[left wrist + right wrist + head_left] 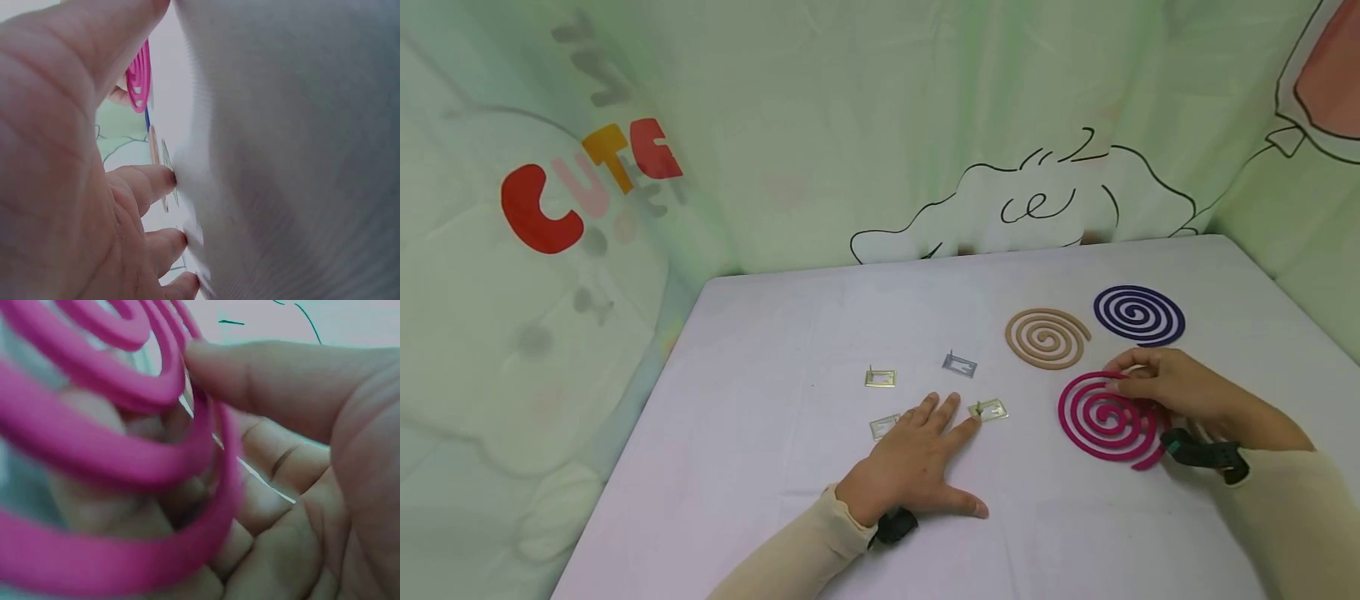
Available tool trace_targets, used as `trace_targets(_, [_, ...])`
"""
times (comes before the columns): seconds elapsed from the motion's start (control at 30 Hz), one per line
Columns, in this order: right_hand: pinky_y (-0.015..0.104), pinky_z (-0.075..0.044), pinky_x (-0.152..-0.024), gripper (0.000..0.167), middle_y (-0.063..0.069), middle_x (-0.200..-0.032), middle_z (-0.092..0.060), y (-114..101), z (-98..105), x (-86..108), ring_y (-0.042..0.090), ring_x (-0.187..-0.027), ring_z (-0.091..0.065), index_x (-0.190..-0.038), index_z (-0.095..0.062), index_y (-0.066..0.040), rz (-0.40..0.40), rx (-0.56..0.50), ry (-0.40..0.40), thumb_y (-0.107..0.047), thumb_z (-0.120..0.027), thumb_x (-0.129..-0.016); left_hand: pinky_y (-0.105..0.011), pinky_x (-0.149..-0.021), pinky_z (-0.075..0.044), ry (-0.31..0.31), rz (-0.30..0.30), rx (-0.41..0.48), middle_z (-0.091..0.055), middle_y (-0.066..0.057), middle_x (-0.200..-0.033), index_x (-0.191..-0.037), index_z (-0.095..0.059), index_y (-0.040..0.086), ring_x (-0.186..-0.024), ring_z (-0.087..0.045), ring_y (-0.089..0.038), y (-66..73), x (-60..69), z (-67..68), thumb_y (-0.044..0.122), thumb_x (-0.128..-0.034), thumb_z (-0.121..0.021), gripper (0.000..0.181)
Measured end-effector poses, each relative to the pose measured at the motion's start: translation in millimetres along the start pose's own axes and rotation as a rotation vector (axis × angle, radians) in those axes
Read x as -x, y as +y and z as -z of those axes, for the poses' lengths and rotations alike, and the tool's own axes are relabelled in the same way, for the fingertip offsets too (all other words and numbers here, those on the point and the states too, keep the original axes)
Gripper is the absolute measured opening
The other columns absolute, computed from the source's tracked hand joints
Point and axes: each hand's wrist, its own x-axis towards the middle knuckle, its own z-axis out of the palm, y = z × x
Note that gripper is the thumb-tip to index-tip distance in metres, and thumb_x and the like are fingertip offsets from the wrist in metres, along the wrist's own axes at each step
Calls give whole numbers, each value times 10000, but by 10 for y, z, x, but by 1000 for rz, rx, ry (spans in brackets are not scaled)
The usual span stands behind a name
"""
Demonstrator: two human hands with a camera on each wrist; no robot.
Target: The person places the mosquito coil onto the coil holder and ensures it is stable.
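Note:
My right hand [1210,396] grips a pink spiral mosquito coil [1108,410] by its right side. In the right wrist view, the thumb lies on one face of the pink coil [119,575], with curled fingers behind it. The left hand [917,467] rests palm down on the white table, fingers spread, holding nothing. By its index fingertip lies a small gold-toned metal coil stand [997,407]. Another metal stand [880,427] is partly covered by the left fingers. Farther back lie a silver stand [968,372] and a gold one [880,384], each with an upright prong.
A tan mosquito coil [1043,337] and a dark blue one [1137,314] lie flat at the back right of the table [775,333]. Behind the table hangs a pale green printed curtain [820,125].

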Motion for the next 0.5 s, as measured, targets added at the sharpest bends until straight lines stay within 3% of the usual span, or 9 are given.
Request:
trace_targets(0.1, [413, -643, -732, 628, 145, -1068, -711, 27, -33, -14, 235, -883, -728, -1478, -437, 53, -4, -105, -38, -200, -734, -985, -450, -1260, -265, -12, 8, 2, -148, -73, -1748, -1670, -247, 320, -1602, -162, -328, 5, 4, 3, 886, -810, -573, 1080])
trace_targets(0.2, [414, -642, -758, 696, 151, -1075, -699, 43, -66, -22, 231, -914, -729, -1508, -411, 51, 6, -127, -49, -161, -770, -951, -464, -1258, -267, -24, 16, 12, -130, -66, -1752, -1672, -235, 329, -1606, -142, -323, 6, 5, 11, 891, -801, -577, 1092])
trace_targets(0.5, [379, -641, -758, 586, 119, -1033, -762, -18, -183, -29, 218, -886, -747, -1450, -472, 58, 79, -164, -44, -148, -741, -971, -472, -1256, -270, -36, 26, 25, -111, -50, -1756, -1673, -223, 342, -1611, -117, -312, 13, 9, 12, 890, -781, -606, 1115])
